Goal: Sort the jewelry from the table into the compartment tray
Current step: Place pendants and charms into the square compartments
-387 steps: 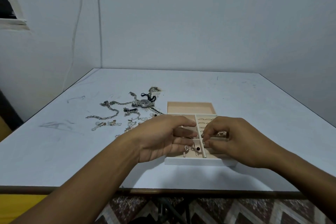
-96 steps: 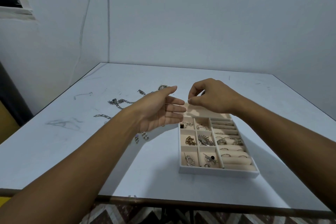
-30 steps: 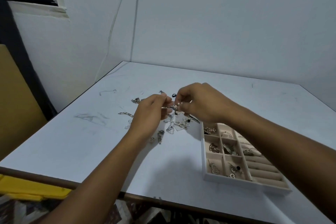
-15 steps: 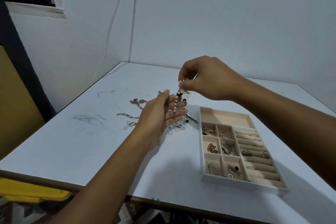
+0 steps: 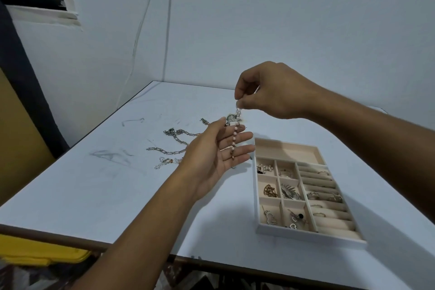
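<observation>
**Q:** State of the right hand (image 5: pixel 270 92)?

**A:** Raised above the white table (image 5: pixel 94 190). Thumb and forefinger pinch the top end of a strand of small pale pink pearl beads with a copper-coloured end link (image 5: pixel 234 135). The other fingers are curled.

**Q:** Where is the strand?

**A:** It hangs straight down from the right fingertips and crosses in front of the left hand's fingers. Whether it touches them cannot be told.

**Q:** State of the left hand (image 5: pixel 211 158)?

**A:** Released. The palm is turned toward the strand, the fingers are straight and slightly spread, and it holds nothing. It sits below and just left of the right hand.

**Q:** Where is the tray?

**A:** The white rectangular compartment tray with beige lining (image 5: pixel 306 235) lies on the table just right of the left fingertips and below the right wrist. A pearl piece (image 5: pixel 264 168) lies in the small cell nearest the left fingertips. A gold filigree piece (image 5: pixel 270 190) and a silver leaf-shaped brooch (image 5: pixel 290 192) lie in the middle cells. Rings (image 5: pixel 315 195) sit in the roll slots on the side away from the left hand.

**Q:** What jewelry is unsorted?

**A:** Silver link chains (image 5: pixel 179 136) lie on the table beyond the left thumb. Small mixed pieces (image 5: pixel 164 161) lie left of the left palm. A dark metal piece (image 5: pixel 231 117) shows past the left fingertips, partly hidden.
</observation>
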